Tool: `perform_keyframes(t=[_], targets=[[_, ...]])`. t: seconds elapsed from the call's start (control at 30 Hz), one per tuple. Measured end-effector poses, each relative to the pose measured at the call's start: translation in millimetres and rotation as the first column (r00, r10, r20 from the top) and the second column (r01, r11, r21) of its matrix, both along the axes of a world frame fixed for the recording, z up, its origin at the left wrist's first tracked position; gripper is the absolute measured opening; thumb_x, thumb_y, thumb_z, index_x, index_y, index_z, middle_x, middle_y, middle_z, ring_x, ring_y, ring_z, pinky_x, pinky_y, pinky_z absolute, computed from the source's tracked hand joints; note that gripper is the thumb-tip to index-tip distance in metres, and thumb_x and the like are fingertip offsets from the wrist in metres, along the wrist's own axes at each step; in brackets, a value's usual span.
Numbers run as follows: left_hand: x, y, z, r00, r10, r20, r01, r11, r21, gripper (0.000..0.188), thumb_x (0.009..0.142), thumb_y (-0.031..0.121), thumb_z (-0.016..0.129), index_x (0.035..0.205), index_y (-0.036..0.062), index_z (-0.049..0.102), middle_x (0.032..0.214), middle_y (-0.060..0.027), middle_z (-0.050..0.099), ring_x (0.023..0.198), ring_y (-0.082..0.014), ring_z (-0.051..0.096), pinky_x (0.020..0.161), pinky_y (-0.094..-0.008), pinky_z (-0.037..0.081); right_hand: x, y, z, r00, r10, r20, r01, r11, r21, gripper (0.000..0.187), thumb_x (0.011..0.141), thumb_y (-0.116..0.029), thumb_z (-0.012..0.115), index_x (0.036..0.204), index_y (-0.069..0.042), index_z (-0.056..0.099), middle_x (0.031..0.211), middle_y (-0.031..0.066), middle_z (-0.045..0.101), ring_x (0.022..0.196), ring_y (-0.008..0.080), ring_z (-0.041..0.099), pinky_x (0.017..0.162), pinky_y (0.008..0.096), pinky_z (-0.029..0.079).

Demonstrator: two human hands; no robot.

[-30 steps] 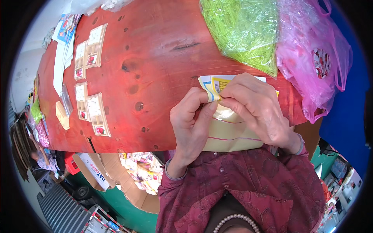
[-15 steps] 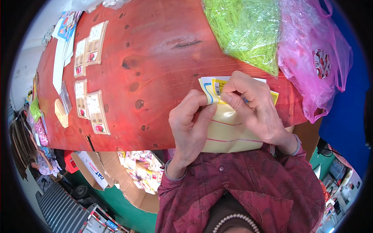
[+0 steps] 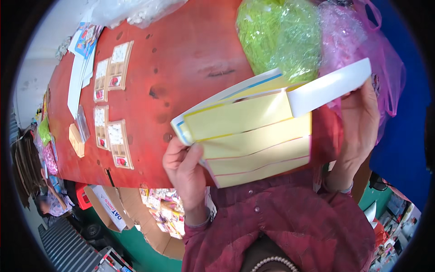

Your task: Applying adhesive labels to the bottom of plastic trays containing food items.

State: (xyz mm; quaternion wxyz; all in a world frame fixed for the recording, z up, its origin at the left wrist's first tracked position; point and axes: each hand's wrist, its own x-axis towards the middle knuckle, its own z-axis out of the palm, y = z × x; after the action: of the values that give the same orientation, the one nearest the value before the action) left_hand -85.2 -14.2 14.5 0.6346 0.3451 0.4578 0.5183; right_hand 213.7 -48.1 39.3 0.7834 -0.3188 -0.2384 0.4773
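Pale yellow card [image 3: 253, 140] spans the gap at the near edge of the surface [image 3: 199, 59]

And here's the left hand [image 3: 183, 165], pinching the card's left end, thumb to the front! Across on the other side, the right hand [image 3: 362, 113] is at the white flap [image 3: 331, 88] sticking out from the card's upper right; its fingertips are partly hidden behind, so I can't tell whether it pinches. The card sits tilted right in front of the person's maroon shirt [image 3: 281, 217], pink and yellow lines running across it. Beyond it, a bag of green shreds [image 3: 276, 41] lies beside a pink plastic bag [image 3: 385, 63]. Out left, four small trays [image 3: 116, 69] stand in two pairs, and down below the surface's near edge, an open cardboard box [image 3: 149, 231] holds a heap of packets [image 3: 165, 211].
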Motion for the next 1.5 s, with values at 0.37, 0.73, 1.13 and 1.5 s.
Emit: perform_keyframes(t=[0.37, 0.73, 1.13, 1.5], targets=[[-1, 43, 50, 0.995, 0.089, 0.04, -0.089, 0.996, -0.003, 0.024, 0.085, -0.002, 0.051, 0.109, -0.0054, 0.055, 0.107, -0.0108, 0.06, 0.097, -0.0159, 0.057, 0.086, -0.028, 0.045, 67, -42, 11, 0.952, -0.218, -0.214, 0.242, 0.966, 0.093, 0.03, 0.094, -0.008, 0.047, 0.123, -0.001, 0.048, 0.12, 0.0131, 0.052, 0.107, 0.0236, 0.05, 0.09, 0.0379, 0.04], [84, 117, 11, 0.755, 0.143, -0.639, 0.326, 0.764, 0.557, 0.03, 0.082, 0.01, 0.057, 0.109, -0.0029, 0.056, 0.101, -0.0142, 0.056, 0.092, -0.02, 0.056, 0.073, -0.0296, 0.047, 110, -70, -18, 0.987, -0.156, -0.048, 0.158, 0.987, 0.042, 0.037, 0.095, -0.005, 0.043, 0.13, 0.006, 0.038, 0.128, 0.0222, 0.044, 0.114, 0.0311, 0.049, 0.098, 0.0468, 0.043], [-169, 62, -5, -0.256, 0.419, -0.871, -0.027, 0.898, 0.439, 0.027, 0.078, 0.016, 0.064, 0.096, -0.0041, 0.062, 0.094, -0.0177, 0.059, 0.091, -0.0326, 0.056, 0.08, -0.0398, 0.043, 76, -46, -5, 0.945, 0.118, -0.305, -0.08, 0.988, 0.135, 0.041, 0.096, -0.005, 0.036, 0.136, 0.001, 0.026, 0.139, 0.0189, 0.028, 0.127, 0.0321, 0.031, 0.105, 0.0542, 0.03], [-98, 35, -13, 0.004, 0.3, -0.954, 0.08, 0.951, 0.299, 0.045, 0.075, 0.023, 0.07, 0.107, -0.0044, 0.055, 0.097, -0.0191, 0.055, 0.089, -0.0329, 0.054, 0.076, -0.0414, 0.043, 7, -27, 38, 0.837, 0.345, -0.425, -0.255, 0.933, 0.255, 0.026, 0.094, 0.0, 0.041, 0.119, 0.0, 0.034, 0.102, 0.0076, 0.035, 0.094, 0.02, 0.039, 0.089, 0.0352, 0.039]])
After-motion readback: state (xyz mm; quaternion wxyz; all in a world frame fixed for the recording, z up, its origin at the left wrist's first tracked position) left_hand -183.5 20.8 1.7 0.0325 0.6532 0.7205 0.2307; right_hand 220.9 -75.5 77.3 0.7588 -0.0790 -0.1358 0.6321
